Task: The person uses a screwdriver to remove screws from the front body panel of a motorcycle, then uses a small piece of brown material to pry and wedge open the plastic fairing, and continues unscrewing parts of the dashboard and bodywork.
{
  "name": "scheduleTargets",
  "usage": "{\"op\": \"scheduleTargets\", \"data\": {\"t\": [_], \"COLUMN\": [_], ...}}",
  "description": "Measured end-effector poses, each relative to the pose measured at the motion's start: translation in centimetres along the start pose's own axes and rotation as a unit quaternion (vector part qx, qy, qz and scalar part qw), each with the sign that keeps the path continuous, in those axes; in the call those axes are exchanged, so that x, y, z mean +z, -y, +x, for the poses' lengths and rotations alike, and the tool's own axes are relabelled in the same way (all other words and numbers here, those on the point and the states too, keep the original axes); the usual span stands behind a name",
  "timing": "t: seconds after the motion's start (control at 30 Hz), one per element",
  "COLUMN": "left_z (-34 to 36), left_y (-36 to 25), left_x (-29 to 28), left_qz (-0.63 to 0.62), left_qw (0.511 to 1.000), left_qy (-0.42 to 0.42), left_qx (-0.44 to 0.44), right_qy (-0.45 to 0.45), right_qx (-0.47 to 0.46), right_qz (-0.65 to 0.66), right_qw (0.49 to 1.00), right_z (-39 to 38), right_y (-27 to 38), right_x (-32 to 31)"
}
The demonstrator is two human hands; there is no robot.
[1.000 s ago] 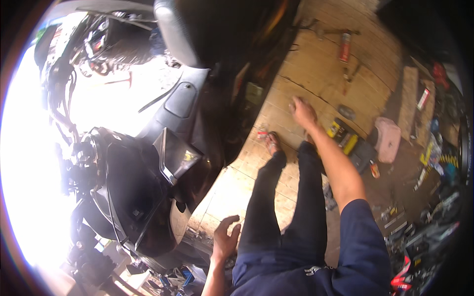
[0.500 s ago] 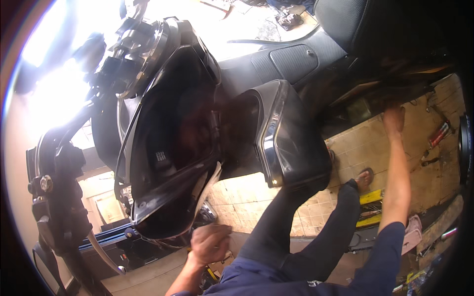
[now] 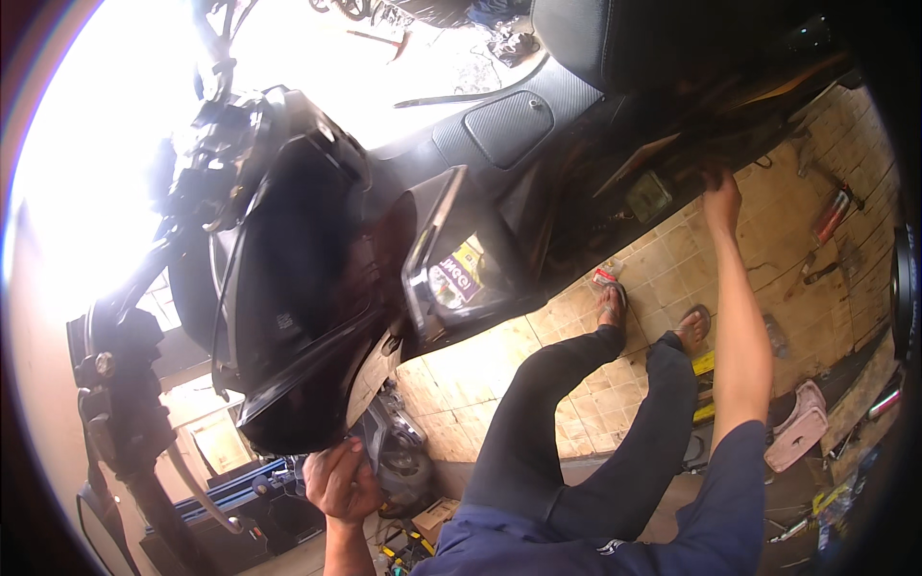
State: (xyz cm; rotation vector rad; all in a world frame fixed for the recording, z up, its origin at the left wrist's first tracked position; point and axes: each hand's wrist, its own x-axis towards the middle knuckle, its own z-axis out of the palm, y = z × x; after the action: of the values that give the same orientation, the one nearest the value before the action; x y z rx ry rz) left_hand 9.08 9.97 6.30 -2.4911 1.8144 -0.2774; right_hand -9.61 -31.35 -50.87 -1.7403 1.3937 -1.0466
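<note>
A black scooter with a textured centre tunnel (image 3: 504, 125) and seat (image 3: 643, 38) fills the left and top. My left hand (image 3: 341, 480) is curled beside the lower edge of its front fairing (image 3: 288, 403); I cannot make out what its fingers hold. My right hand (image 3: 720, 192) has its fingers bent at the lower edge of the side panel (image 3: 663, 144), partly hidden there. A glossy black body piece (image 3: 490, 278) with a sticker juts out between my hands, over my legs.
My sandalled feet (image 3: 691, 326) are on the tiled floor (image 3: 461, 374). A red tube (image 3: 833, 216), tools (image 3: 821, 269), a yellow-black case (image 3: 703, 403), a pink plastic piece (image 3: 797, 427) and several loose items lie at the right. A cardboard box (image 3: 432, 518) is below.
The view has turned toward the scooter's front. My right hand has moved from over the floor to the side panel edge. My left hand has moved up to the front fairing's lower edge.
</note>
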Motion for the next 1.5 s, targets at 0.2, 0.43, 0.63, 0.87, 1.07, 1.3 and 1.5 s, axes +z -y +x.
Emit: {"op": "scheduleTargets", "data": {"t": [0.2,0.43,0.63,0.87,1.07,1.3,1.5], "left_z": [2.2,12.0,16.7,17.1,17.3,17.7,17.6], "left_y": [1.5,4.2,6.9,9.2,10.1,11.3,12.2], "left_x": [-7.2,-8.0,-6.8,-5.2,-5.1,-5.1,-5.7], "left_qz": [0.120,-0.061,-0.052,-0.104,-0.171,-0.247,-0.295], "left_qw": [0.988,0.996,0.980,0.988,0.980,0.963,0.946], "left_qy": [-0.085,0.041,0.127,0.068,0.080,0.107,0.132], "left_qx": [0.046,-0.058,-0.144,-0.091,-0.058,-0.025,-0.008], "right_qy": [0.030,0.284,0.358,0.405,0.487,0.450,0.350], "right_qx": [0.282,0.018,-0.056,-0.106,-0.039,-0.049,0.032], "right_qz": [0.428,0.453,0.076,-0.034,-0.047,-0.035,0.044], "right_qw": [0.858,0.845,0.929,0.907,0.871,0.891,0.935], "right_z": [-4.0,-7.0,-4.8,-0.7,0.4,0.6,-4.8], "right_y": [25.9,53.4,58.4,57.7,58.7,58.3,58.5], "right_x": [-11.0,-15.1,-8.1,-7.0,-7.6,-6.2,-2.7]}}
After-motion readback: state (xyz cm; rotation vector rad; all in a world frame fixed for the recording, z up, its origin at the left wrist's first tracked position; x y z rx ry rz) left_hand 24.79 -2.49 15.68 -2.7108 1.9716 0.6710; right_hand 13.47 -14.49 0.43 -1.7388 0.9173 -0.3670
